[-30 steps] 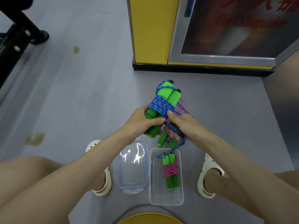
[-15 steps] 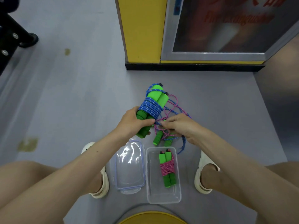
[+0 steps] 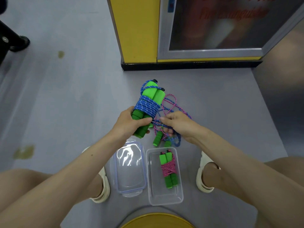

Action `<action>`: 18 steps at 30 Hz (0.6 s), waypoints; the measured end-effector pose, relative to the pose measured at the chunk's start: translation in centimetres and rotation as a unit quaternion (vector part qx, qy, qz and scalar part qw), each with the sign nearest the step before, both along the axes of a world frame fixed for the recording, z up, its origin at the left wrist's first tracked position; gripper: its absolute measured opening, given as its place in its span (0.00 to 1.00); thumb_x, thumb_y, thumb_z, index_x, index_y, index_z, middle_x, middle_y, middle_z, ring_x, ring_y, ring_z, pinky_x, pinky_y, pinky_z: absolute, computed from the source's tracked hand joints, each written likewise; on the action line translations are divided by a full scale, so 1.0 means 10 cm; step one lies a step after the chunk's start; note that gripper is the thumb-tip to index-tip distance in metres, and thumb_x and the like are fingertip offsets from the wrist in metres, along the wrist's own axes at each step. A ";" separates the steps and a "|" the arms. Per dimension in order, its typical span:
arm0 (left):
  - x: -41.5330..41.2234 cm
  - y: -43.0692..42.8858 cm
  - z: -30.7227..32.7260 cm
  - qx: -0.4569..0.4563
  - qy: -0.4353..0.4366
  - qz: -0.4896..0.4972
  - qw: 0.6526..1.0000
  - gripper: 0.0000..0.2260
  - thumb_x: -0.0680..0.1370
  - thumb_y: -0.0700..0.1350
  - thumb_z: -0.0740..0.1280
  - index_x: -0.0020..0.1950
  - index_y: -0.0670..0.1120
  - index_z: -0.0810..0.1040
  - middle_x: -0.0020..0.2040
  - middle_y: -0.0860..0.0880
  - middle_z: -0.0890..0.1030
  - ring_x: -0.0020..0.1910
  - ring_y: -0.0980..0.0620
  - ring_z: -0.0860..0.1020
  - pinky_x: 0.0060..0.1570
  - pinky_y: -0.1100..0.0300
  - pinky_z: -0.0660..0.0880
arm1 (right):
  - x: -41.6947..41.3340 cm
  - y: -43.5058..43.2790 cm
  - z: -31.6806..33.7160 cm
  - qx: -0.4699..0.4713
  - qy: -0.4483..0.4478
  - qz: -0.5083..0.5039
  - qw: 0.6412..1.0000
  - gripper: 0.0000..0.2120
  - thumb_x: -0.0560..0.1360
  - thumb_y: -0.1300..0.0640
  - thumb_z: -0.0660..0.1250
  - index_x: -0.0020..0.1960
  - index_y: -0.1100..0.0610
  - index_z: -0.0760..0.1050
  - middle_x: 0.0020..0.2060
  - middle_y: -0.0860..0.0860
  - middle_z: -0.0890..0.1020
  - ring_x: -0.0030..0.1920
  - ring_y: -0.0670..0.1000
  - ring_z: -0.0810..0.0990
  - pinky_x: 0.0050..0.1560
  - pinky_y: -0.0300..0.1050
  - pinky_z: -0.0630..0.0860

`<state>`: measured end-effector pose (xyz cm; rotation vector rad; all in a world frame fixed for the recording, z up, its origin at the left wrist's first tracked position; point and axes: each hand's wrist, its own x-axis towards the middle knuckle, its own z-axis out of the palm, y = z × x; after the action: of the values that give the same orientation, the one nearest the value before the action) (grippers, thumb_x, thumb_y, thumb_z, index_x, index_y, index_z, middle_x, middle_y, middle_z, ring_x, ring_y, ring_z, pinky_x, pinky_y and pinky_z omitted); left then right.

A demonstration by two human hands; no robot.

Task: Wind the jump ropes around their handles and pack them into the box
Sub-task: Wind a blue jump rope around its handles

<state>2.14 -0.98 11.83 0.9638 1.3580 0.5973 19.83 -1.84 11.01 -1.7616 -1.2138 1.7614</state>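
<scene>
1. The blue jump rope (image 3: 147, 106) is at the centre of the frame, held above the floor (image 3: 65, 112). Most of it is coiled round its two green handles (image 3: 152, 93), which tilt toward the upper right.
2. My left hand (image 3: 131, 125) grips the lower ends of those handles, fingers curled round them.
3. My right hand (image 3: 178, 125) pinches the loose blue strand just beside my left thumb.
4. A pink jump rope (image 3: 171, 101) lies unwound on the floor behind my right hand, tangled with the blue slack.
5. Lower in the frame, the clear box (image 3: 164, 200) holds a wound pink bundle (image 3: 168, 168).
6. Its lid (image 3: 130, 176) lies just left of it.
7. My left sandal (image 3: 105, 186) and right sandal (image 3: 199, 176) flank the lid and the box.
</scene>
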 end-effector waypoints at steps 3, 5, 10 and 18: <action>-0.01 -0.02 -0.08 0.104 0.101 -0.044 0.988 0.16 0.72 0.41 0.74 0.57 0.46 0.74 0.45 0.43 0.82 0.37 0.45 0.83 0.37 0.52 0.80 | -0.03 0.00 0.00 -0.026 0.023 0.018 0.999 0.12 0.81 0.56 0.59 0.44 0.60 0.76 0.24 0.51 0.72 0.19 0.43 0.62 0.20 0.35 0.59; -0.01 -0.03 -0.13 0.203 0.267 -0.107 0.936 0.18 0.71 0.48 0.74 0.59 0.49 0.74 0.46 0.47 0.82 0.43 0.44 0.81 0.43 0.50 0.77 | -0.04 0.00 0.01 -0.030 0.007 0.063 0.998 0.12 0.79 0.53 0.62 0.44 0.60 0.78 0.21 0.49 0.72 0.20 0.44 0.62 0.21 0.36 0.59; -0.04 -0.08 -0.15 0.335 0.442 -0.136 0.821 0.21 0.75 0.52 0.69 0.66 0.51 0.70 0.53 0.50 0.82 0.48 0.42 0.79 0.38 0.56 0.66 | -0.04 0.03 0.01 -0.060 0.024 0.063 0.996 0.14 0.79 0.52 0.63 0.43 0.61 0.79 0.20 0.48 0.70 0.20 0.45 0.61 0.22 0.37 0.60; -0.06 -0.11 -0.20 0.481 0.540 -0.156 0.673 0.27 0.61 0.35 0.77 0.59 0.45 0.79 0.47 0.50 0.83 0.26 0.45 0.75 0.23 0.62 0.61 | -0.03 0.07 0.07 -0.112 0.203 -0.025 0.972 0.21 0.70 0.42 0.67 0.48 0.61 0.76 0.28 0.51 0.71 0.22 0.43 0.58 0.23 0.34 0.50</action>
<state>1.50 -2.04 9.82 2.6788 1.7948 0.4395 19.49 -1.15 11.70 -1.4211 -0.8214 2.1618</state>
